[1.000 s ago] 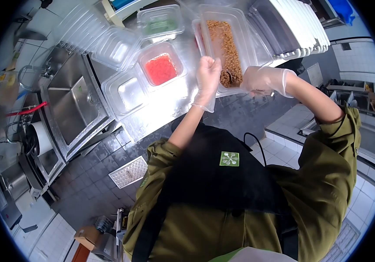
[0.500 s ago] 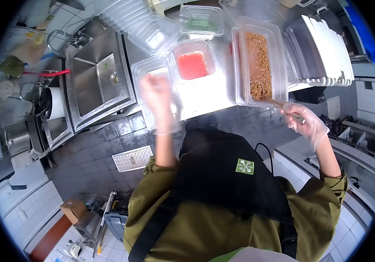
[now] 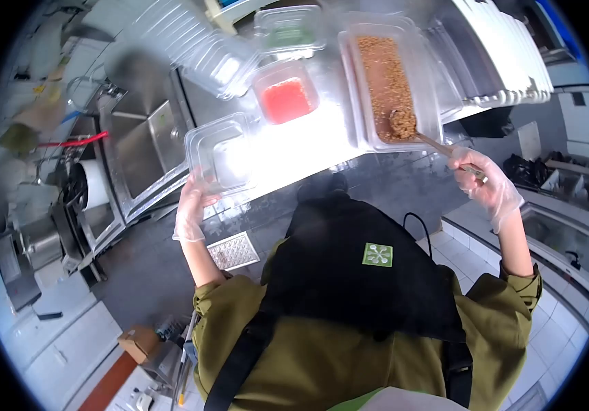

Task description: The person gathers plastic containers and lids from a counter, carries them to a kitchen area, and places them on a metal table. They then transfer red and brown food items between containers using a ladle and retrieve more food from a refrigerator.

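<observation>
My gloved left hand grips the near left corner of an empty clear plastic container at the counter's front edge. In my gloved right hand is the handle of a ladle, its fingers closed round it. The ladle's round bowl is heaped with brown grains and sits at the near end of a long clear food bin. More brown grains line that bin, with a bare-looking strip along the middle. Behind the empty container stands a clear tub with red food in it.
A clear tub with green contents stands at the back. Stacked clear containers lie behind the empty one. To the left is a steel sink; to the right, a row of white panels. A floor drain shows below.
My left hand has moved left and toward me and now holds the container, which has shifted with it. The ladle has come up heaped with grains. The whole view has shifted slightly.
</observation>
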A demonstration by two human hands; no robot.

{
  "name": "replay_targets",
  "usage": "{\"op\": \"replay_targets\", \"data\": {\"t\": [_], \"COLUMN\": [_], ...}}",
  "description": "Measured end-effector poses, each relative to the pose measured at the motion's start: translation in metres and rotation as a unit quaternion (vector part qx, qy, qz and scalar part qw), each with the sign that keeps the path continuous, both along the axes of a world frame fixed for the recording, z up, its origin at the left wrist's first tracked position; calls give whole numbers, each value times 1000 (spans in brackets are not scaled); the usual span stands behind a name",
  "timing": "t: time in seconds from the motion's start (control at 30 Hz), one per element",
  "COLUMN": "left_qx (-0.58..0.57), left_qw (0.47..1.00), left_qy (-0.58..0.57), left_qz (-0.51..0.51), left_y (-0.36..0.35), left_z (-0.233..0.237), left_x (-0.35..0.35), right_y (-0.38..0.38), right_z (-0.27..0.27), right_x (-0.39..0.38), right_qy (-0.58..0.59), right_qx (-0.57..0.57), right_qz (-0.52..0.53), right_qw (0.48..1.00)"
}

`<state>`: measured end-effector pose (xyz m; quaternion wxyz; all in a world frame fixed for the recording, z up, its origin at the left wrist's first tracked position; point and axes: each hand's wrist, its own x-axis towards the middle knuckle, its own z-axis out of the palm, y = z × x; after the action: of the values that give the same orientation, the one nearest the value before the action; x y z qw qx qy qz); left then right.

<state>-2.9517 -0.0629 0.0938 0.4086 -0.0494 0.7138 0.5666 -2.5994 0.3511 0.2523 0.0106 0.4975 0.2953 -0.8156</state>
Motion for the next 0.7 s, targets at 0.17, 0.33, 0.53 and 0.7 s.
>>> {"op": "replay_targets", "data": {"t": [0.17, 0.33, 0.53, 0.7], "left_qx": [-23, -492, -541, -551], "left_qw": [973, 552, 446, 457], "left_qy": [201, 673, 712, 698], "left_qz": [114, 18, -49, -33], "left_y": [-40, -46, -52, -52], "left_z": [48, 83, 118, 117], "left_x": [-23, -118, -180, -196], "right_y": [8, -3, -8, -12], "right_z": [-20, -11, -12, -12], "right_x": [13, 3, 6, 6], "right_qy": [17, 14, 14, 17], "right_qx": [-17, 16, 36, 15], "right_qz": [-6, -19, -7, -37], "right_qw": [1000, 1000, 999, 999]}}
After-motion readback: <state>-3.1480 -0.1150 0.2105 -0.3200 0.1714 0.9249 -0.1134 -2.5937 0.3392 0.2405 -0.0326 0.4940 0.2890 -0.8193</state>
